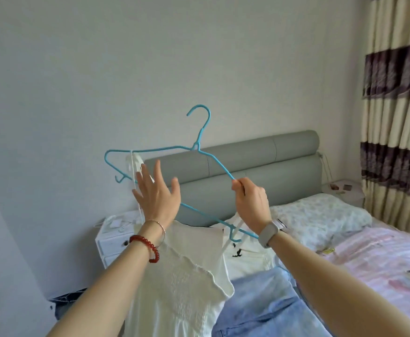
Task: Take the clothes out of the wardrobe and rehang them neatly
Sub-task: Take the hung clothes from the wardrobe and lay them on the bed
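Blue wire hanger is up in the centre of the frame, tilted, hook pointing toward the top, and my right hand pinches its right shoulder wire between thumb and curled fingers. Off the hanger's left shoulder runs a thin white strap, and the white smocked dress it belongs to hangs down into the lower centre of the frame. My left hand is spread wide, fingers straight and fanned, right at that strap (whether a fingertip touches it, I can't tell). Red bead bracelet on my left wrist, pale watch on my right. Lower right of the dress lies a light blue denim garment on the bed, with a pink striped bedspread and a floral pillow further right. Behind everything, the grey padded headboard; a white nightstand sits left of centre, striped curtains at the right edge.
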Tool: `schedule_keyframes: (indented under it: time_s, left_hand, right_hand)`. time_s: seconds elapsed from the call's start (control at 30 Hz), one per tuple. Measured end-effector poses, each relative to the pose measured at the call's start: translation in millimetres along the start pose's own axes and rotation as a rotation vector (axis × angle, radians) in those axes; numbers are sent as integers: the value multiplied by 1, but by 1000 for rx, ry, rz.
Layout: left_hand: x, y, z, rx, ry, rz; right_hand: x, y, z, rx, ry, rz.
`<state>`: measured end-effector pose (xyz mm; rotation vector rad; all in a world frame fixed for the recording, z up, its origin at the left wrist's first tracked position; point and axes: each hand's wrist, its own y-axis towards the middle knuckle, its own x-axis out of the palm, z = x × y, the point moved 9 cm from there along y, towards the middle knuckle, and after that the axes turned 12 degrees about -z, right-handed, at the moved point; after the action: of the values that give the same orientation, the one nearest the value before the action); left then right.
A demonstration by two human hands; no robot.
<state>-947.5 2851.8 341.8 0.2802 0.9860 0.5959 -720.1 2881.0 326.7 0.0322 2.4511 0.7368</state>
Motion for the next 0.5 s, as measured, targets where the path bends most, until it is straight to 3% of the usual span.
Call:
schedule_keyframes:
  time_s: [0.27, 0.37, 0.5]
  left_hand:
    - [101, 92, -64, -15, -12, -121]
    - [162, 111, -86, -53, 13, -244]
    - [278, 104, -116, -74, 22, -509]
  right_hand:
    - [59, 139, 49, 187, 265, 160]
    - [71, 163, 108, 290, 299, 291]
    - [69, 155, 227, 435, 166, 379]
